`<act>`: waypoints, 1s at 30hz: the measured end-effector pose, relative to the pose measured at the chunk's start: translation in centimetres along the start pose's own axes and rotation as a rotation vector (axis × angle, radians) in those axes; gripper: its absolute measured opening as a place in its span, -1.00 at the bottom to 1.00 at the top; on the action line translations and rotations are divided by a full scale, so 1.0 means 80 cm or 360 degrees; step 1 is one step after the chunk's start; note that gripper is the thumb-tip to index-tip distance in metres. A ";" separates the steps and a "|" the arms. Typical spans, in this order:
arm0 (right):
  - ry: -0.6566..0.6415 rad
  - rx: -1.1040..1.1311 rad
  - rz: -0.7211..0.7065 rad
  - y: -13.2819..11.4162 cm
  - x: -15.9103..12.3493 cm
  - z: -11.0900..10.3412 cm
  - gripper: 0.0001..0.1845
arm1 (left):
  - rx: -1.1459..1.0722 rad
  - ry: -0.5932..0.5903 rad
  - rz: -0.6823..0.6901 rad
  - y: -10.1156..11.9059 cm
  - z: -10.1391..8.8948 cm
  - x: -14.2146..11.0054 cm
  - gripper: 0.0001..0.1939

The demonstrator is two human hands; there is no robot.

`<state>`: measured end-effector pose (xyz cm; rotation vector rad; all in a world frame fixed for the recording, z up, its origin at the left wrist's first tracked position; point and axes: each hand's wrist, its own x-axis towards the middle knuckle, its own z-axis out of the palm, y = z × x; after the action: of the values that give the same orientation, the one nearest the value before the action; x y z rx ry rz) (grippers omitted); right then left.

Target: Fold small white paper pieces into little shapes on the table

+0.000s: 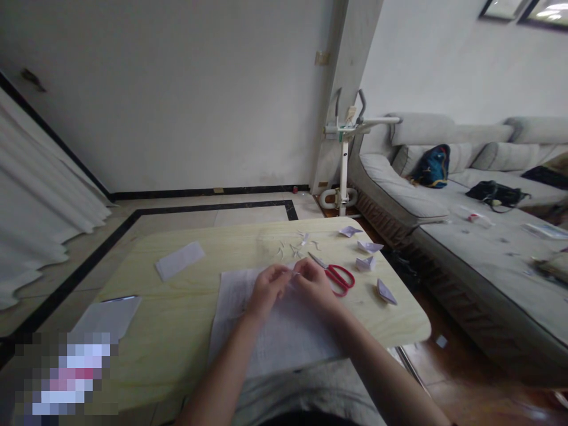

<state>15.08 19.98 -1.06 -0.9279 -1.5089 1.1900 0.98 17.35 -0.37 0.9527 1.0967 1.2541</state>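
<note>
My left hand [270, 285] and my right hand [312, 280] meet above a large white sheet [248, 349] spread on the table. Fingers of both are pinched together on a small piece of white paper [293, 274], mostly hidden by them. Just right of my right hand lie scissors [341, 278] with red handles. Thin curled paper scraps [296, 251] are scattered beyond my fingers. Along the table's right side sit several folded paper boats [365, 263], pale purple-white.
On the pale wooden table [177, 319], a folded paper [180, 261] lies at left. A pen [119, 299] rests on another sheet [106, 316] near the left edge. A grey sofa [479, 236] with bags stands at right, exercise equipment [344, 160] behind.
</note>
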 end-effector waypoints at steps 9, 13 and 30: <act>0.0101 -0.0125 -0.0055 0.011 0.002 -0.001 -0.91 | -0.0139 -0.0016 -0.0085 -0.004 -0.003 0.004 -0.67; 0.0326 -0.0293 -0.0184 0.011 0.000 0.001 -0.91 | 0.0020 0.0091 0.0014 0.000 0.004 -0.001 -0.68; 0.0267 -0.0235 -0.0209 0.011 0.002 0.001 -0.78 | 0.0180 0.0251 0.0133 0.004 0.007 0.002 -0.73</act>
<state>14.95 20.32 -1.91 -0.9853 -1.5116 0.8943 1.44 17.59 0.06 1.0066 1.2731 1.3651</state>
